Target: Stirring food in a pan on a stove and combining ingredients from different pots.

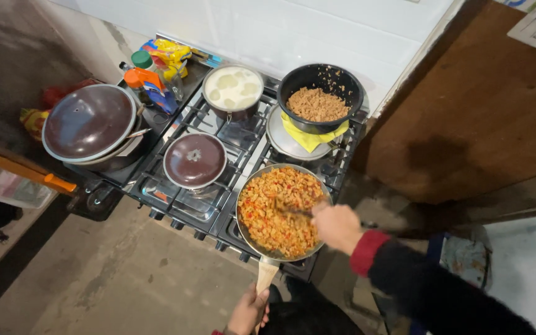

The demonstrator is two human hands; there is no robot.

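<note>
1. Bare concrete floor, white wall behind; black gas stove (175, 201) with metal grates is the landmark for everything below.
2. Risk, as I judge it: the wide steel frying pan (280, 211) on the stove's front right burner is heaped to the rim with orange-red minced mixture, so hard stirring could spill it onto the burner.
3. Risk: left hand (249, 308) is closed on the pan's pale wooden handle (266, 276), which hangs past the stove's front edge; a bump could tip the pan.
4. Large brown domed lid (89, 122) covers a pot left of the stove; contents hidden.
5. Small brown lid (195, 159), front left burner; contents hidden.
6. Steel pot (233, 92), back left, holds white liquid.
7. Black bowl (321, 93), back right, on a yellow cloth (308, 138), holds brown crumbles.
8. Right hand (337, 226) is clamped on a dark utensil (290, 209) dug into the mixture.
</note>
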